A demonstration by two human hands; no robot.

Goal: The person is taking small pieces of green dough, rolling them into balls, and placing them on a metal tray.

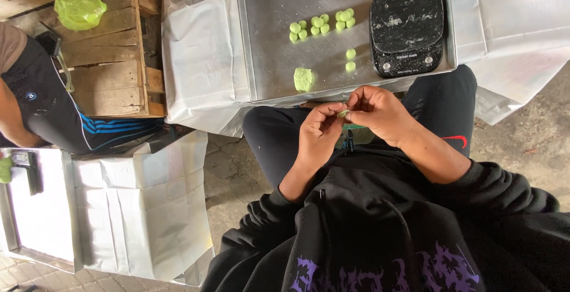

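Hands meet over lap: left hand (319, 133) and right hand (380, 113) pinch small green dough piece (343, 113), near metal tray (273, 60). Risk: soft piece slipping from fingertips, dropping onto trousers.

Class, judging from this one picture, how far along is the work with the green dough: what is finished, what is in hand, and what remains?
Done: three clusters of small green balls and two single balls lie on the metal tray beside the black scale. In hand: the left hand and right hand pinch a small green piece between their fingertips. Left: a flattened green lump near the tray's front edge remains unportioned.
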